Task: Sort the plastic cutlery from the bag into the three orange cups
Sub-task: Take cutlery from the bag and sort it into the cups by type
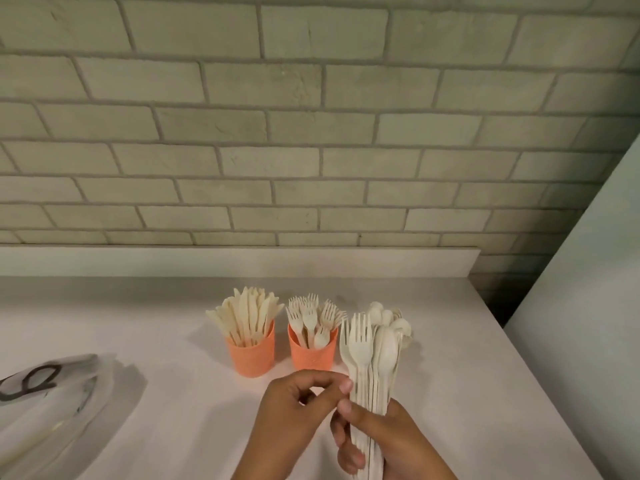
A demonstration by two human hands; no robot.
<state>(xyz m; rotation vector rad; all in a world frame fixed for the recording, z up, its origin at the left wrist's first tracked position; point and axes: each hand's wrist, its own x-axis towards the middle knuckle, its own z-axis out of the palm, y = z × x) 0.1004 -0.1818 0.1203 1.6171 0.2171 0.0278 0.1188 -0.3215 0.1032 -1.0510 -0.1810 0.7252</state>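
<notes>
Cutlery bundle stood upright in the right hand, which was closed around the handles low in the head view. Bundle held forks in front and spoons just behind them, heads up. Left hand was at the bundle's left edge, thumb and forefinger pinched on 1 handle; which piece it belonged to could not be told.

2 orange cups stood clear on the white table, side by side near the back edge. Knife cup, on the left, was packed with knives, blades up and fanned out. Fork cup, just beside it on the right, held forks with tines up, plus 1 rounded piece low at the front, possibly a spoon. More spoons rose behind the bundle, right of the fork cup; whatever held them was hidden by the bundle.

Bag, clear plastic with dark markings, lay flat at the left of the table, well apart from the cups. Pale long shapes showed inside it, too blurred to identify.

Brick wall ran behind the table. Plain white panel stood at the right.
</notes>
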